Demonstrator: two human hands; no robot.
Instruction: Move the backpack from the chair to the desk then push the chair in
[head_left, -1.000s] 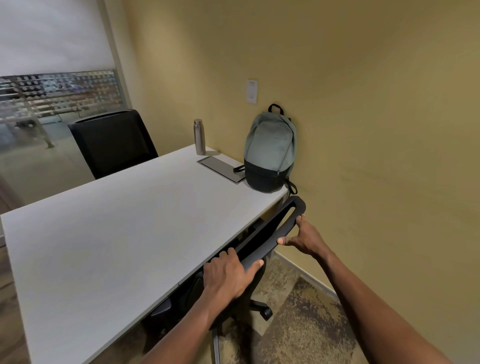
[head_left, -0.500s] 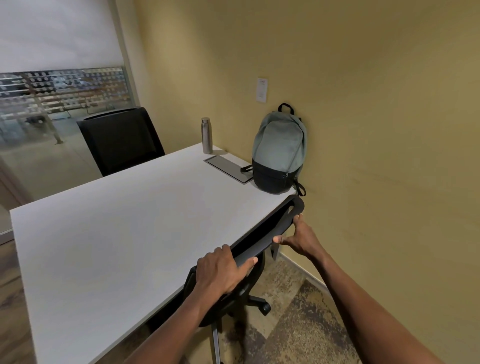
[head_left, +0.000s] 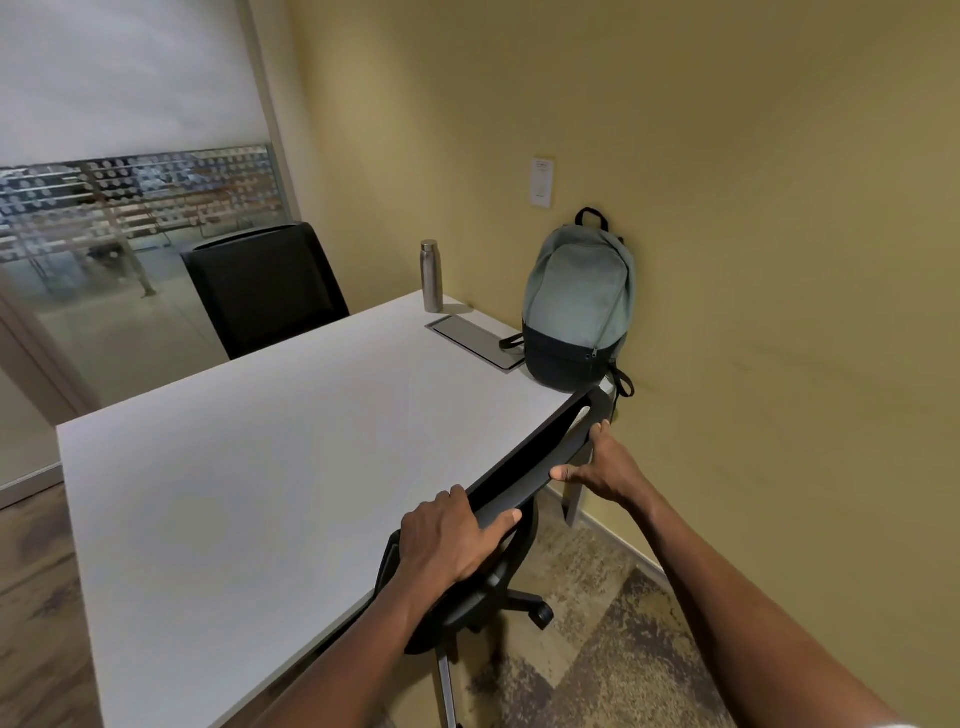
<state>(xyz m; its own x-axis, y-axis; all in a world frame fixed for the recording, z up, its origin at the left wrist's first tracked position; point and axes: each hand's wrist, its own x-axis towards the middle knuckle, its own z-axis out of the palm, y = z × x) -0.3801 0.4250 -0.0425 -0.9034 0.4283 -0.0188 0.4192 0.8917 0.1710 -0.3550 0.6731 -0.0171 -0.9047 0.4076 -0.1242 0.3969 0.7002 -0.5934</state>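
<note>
Already the backpack (head_left: 576, 306) sat on the desk (head_left: 270, 467). Left hand (head_left: 448, 538) and right hand (head_left: 605, 467) (2 firm grips) clasped the chair (head_left: 524, 480) top; an even, straight push suited best.

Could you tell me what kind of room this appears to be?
Probably a small office meeting room: a white desk with a built-in cable hatch, black office chairs, and a frosted glass partition.

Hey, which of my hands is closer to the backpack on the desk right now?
Right. Your right hand grips the chair backrest at its end just below the backpack. Your left hand grips the backrest's other end, farther back along the desk edge.
</note>
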